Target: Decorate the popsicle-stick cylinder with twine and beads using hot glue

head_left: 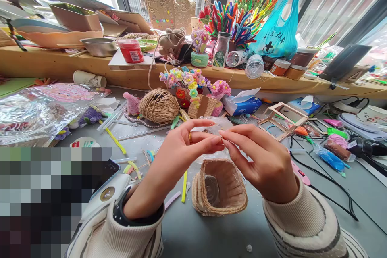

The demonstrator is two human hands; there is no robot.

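Note:
Above a small woven basket (220, 187), my two hands meet at the fingertips. My left hand (187, 145) pinches with thumb and fingers pressed together; a ring sits on one finger. My right hand (263, 157) also pinches, its fingertips touching those of the left. Whatever lies between them is too small to make out. The basket stands on the grey table, tipped toward me, with a rope-like braided rim and a clear round piece inside. Behind my fingers lies a crumpled clear plastic bag (222, 124), partly hidden by the hands.
A ball of twine (159, 106) and a box of fluffy flowers (196, 102) stand behind my hands. To the right are a wooden frame (282, 119), a pink glue gun (300, 173) and its black cord (335, 187). Yellow strips (184, 187) lie near the basket. A cluttered ledge (181, 76) runs behind.

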